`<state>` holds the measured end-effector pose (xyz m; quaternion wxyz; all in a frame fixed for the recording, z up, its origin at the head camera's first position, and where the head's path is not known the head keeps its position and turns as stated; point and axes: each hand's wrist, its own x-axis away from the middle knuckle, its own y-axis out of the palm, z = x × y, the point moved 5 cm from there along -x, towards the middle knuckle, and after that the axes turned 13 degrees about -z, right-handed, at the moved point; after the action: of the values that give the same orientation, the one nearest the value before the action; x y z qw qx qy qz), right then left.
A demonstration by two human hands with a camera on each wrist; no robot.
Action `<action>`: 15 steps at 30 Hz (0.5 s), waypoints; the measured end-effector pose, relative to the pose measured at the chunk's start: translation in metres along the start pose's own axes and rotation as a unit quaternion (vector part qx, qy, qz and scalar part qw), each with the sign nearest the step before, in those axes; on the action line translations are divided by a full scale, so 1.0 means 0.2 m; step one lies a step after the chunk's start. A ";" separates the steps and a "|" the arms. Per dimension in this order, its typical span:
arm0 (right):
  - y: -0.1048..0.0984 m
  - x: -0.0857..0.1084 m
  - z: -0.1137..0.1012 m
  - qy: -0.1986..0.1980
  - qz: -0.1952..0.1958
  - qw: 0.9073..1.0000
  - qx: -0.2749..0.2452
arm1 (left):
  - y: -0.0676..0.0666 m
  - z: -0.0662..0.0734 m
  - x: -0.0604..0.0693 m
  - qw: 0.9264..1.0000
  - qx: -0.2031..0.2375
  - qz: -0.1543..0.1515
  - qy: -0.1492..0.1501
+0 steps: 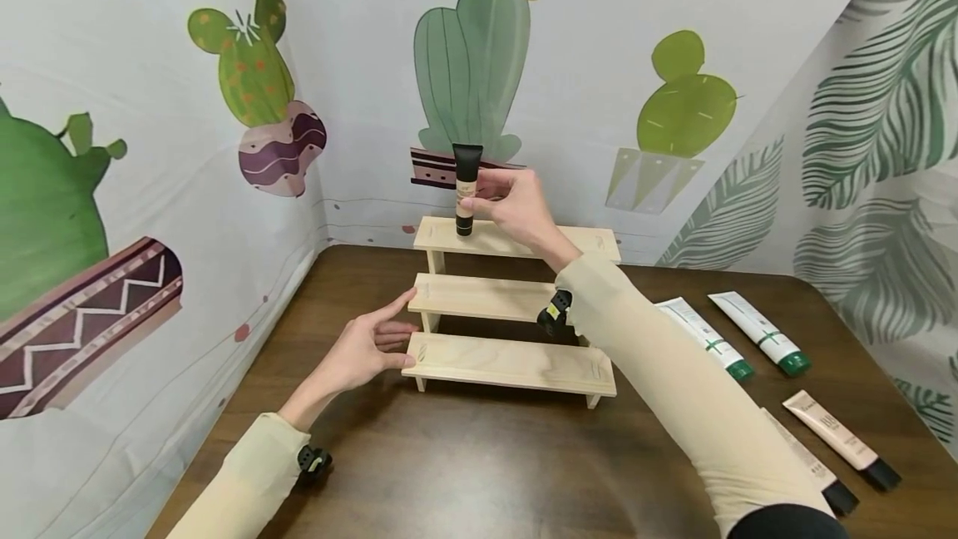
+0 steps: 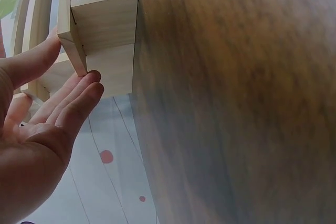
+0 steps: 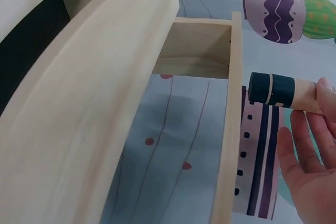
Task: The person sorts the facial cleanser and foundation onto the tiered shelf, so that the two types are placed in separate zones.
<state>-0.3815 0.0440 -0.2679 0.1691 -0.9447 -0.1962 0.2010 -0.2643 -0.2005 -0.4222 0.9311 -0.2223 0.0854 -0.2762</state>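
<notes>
A wooden three-tier display rack (image 1: 509, 360) stands on the table. Above its top shelf, my right hand (image 1: 516, 202) pinches a black-and-beige cosmetic tube (image 1: 466, 190) between thumb and fingers. The tube is upright, capped end down, flat black end up. In the right wrist view a small gap shows between the cap (image 3: 270, 88) and the shelf edge (image 3: 233, 103). My left hand (image 1: 367, 348) touches the rack's left side, its thumb at the bottom shelf's corner and its index finger at the middle shelf. The left wrist view shows these fingers (image 2: 79, 100) fairly straight against the wood.
Right of the rack lie two white tubes with green caps, one nearer (image 1: 707, 338) and one farther (image 1: 759, 331). Closer to me are two beige tubes with black caps (image 1: 838, 435), one partly behind my right sleeve. A cactus-printed cloth (image 1: 359, 65) hangs behind the table (image 1: 479, 464).
</notes>
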 end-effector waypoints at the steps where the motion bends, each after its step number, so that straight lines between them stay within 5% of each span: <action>1: 0.00 -0.01 0.01 0.000 0.000 1.000 0.002 | 0.00 0.00 0.00 1.000 0.002 0.000 -0.001; 15: 0.04 -0.02 0.03 0.003 -0.009 1.000 -0.007 | 0.00 0.00 0.00 1.000 -0.007 0.003 -0.003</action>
<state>-0.3853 0.0378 -0.2751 0.1646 -0.9448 -0.2057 0.1949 -0.2644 -0.2014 -0.4228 0.9307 -0.2292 0.0849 -0.2722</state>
